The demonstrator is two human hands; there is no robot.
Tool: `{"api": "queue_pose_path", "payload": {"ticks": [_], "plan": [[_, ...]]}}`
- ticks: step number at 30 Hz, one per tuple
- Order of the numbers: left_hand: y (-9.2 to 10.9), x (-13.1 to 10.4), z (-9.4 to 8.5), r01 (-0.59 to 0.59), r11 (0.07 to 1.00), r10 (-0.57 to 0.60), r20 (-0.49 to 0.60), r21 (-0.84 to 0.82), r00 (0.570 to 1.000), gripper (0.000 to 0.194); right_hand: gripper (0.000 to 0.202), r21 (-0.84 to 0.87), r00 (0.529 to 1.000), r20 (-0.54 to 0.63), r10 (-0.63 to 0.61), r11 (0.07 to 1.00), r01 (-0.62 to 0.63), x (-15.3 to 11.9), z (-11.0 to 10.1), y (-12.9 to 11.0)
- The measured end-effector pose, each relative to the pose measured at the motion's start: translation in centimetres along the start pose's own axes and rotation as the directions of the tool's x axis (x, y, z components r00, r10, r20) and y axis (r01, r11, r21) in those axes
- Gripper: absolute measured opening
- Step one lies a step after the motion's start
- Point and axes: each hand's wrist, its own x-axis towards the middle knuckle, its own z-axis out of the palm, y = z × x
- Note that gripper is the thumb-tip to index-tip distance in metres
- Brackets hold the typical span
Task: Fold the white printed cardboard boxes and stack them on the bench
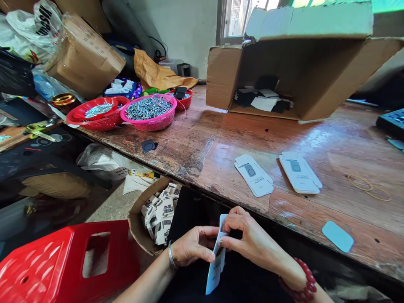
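Observation:
Over my lap, in front of the table edge, both hands hold one flat white printed carton (216,265) on edge. My left hand (196,247), with a silver bangle at the wrist, grips its left side between thumb and fingers. My right hand (244,233), wearing a red bead bracelet, pinches the upper end with thumb and fingertips. On the table just beyond lie two stacks of similar flat cartons, a left stack (255,176) and a right stack (299,173), printed with a dark device picture and the word MAGNETIC.
A large open cardboard box (331,92) with loose cards stands at the back. Pink (151,122) and red (94,123) baskets of small metal parts sit left. Below are a carton of small white boxes (139,225) and a red stool (63,256). Rubber bands (362,185) lie right.

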Motion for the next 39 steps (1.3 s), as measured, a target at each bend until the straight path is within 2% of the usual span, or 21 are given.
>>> {"api": "queue_pose_path", "payload": {"ticks": [2,5,7,9,11,12,13,15,17,19,21,22,24,26,29,31,35,37,39], "plan": [[-0.1,0.2,0.2,0.028,1.0,-0.028,0.006,0.014,1.0,0.066,0.025,-0.05,0.999,-0.014,0.041,0.998,-0.041,0.0,0.1,0.3],[-0.2,0.4,0.1,0.026,0.999,-0.025,-0.043,0.024,0.999,0.057,0.035,-0.103,0.997,-0.034,0.065,0.992,-0.068,0.2,0.1,0.7],[-0.1,0.3,-0.5,0.008,0.999,-0.004,-0.097,0.045,0.995,0.052,0.027,-0.068,0.997,-0.066,0.042,0.997,-0.046,0.1,0.2,0.9],[0.2,0.0,-1.2,-0.02,0.998,0.031,-0.171,0.066,0.985,0.048,0.009,0.013,0.983,-0.185,0.011,1.0,-0.008,-0.1,0.7,1.2],[0.4,-0.3,-1.7,-0.065,0.995,0.081,-0.256,0.07,0.963,0.045,0.019,0.102,0.934,-0.354,0.04,0.995,-0.004,-0.4,1.6,1.8],[0.4,-0.4,-1.9,-0.087,0.994,0.102,-0.291,0.065,0.951,0.043,0.026,0.165,0.911,-0.401,0.09,0.986,-0.025,-0.6,2.3,2.3],[0.2,-0.4,-1.9,-0.109,0.992,0.122,-0.324,0.059,0.938,0.042,0.03,0.245,0.906,-0.395,0.15,0.968,-0.054,-0.8,3.0,2.7],[-0.4,-0.1,-1.6,-0.142,0.989,0.151,-0.38,0.052,0.913,0.04,0.026,0.401,0.933,-0.267,0.241,0.908,-0.12,-1.2,4.5,3.7],[-1.3,0.4,-1.3,-0.155,0.984,0.178,-0.458,0.088,0.871,0.042,0.026,0.468,0.946,-0.174,0.275,0.868,-0.166,-1.4,5.8,4.4],[-2.4,0.9,-1.0,-0.155,0.974,0.22,-0.55,0.162,0.806,0.044,0.039,0.431,0.928,-0.225,0.297,0.884,-0.178,-1.6,6.9,4.9],[-3.2,1.2,-1.1,-0.15,0.962,0.263,-0.615,0.23,0.744,0.044,0.042,0.383,0.906,-0.293,0.306,0.906,-0.183,-1.8,7.5,4.9],[-3.4,1.3,-1.2,-0.148,0.958,0.274,-0.63,0.247,0.726,0.043,0.043,0.378,0.905,-0.294,0.308,0.907,-0.186,-1.9,7.6,4.8],[-3.7,1.1,-1.5,-0.135,0.955,0.277,-0.634,0.263,0.722,0.042,0.042,0.418,0.908,-0.272,0.319,0.889,-0.187,-2.0,7.7,4.6],[-3.7,0.9,-1.8,-0.113,0.955,0.265,-0.62,0.274,0.739,0.043,0.034,0.513,0.896,-0.291,0.336,0.845,-0.15,-2.0,7.5,4.5],[-3.5,0.5,-1.7,-0.093,0.953,0.258,-0.612,0.288,0.748,0.042,0.032,0.631,0.817,-0.41,0.405,0.773,-0.067,-1.8,7.3,4.5],[-3.4,0.4,-1.3,-0.125,0.947,0.292,-0.626,0.297,0.723,0.046,0.032,0.673,0.782,-0.43,0.451,0.738,-0.055,-1.7,7.3,4.7],[-3.4,0.4,-0.4,-0.24,0.903,0.421,-0.625,0.355,0.658,0.058,0.035,0.776,0.792,-0.345,0.504,0.628,-0.062,-1.7,7.8,4.8],[-3.4,0.4,-0.2,-0.239,0.895,0.433,-0.599,0.378,0.673,0.054,0.038,0.78,0.778,-0.368,0.509,0.625,-0.04,-1.8,7.9,4.7],[-3.6,0.4,-0.3,-0.239,0.896,0.427,-0.58,0.374,0.694,0.05,0.035,0.746,0.789,-0.394,0.472,0.666,-0.026,-1.8,7.7,4.6]]}}
